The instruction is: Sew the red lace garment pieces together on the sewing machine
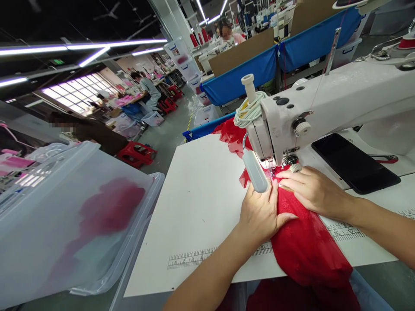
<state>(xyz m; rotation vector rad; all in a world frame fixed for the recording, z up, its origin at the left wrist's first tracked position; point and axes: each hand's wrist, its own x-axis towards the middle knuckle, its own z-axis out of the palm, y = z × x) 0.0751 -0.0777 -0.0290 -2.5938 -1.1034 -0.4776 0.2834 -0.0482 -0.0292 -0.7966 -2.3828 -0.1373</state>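
Sheer red fabric [301,237] runs under the needle of a white sewing machine [292,116] and drapes over the table's front edge. My left hand [261,209] lies flat on the fabric's left side, thumb spread away, fingertips by the presser foot [272,172]. A small grey lamp [256,170] hides part of its fingers. On the right, my right hand [306,190] has its fingers drawn together on the fabric close to the foot, seemingly pinching its edge. More of the red cloth [231,134] bunches behind the needle.
A black phone [356,162] rests on the machine bed, with red-handled scissors [384,158] behind it. Printed rulers cross the white table [191,198]. At left stands a translucent plastic bin [65,224] with red cloth inside. Other people sit at work farther back.
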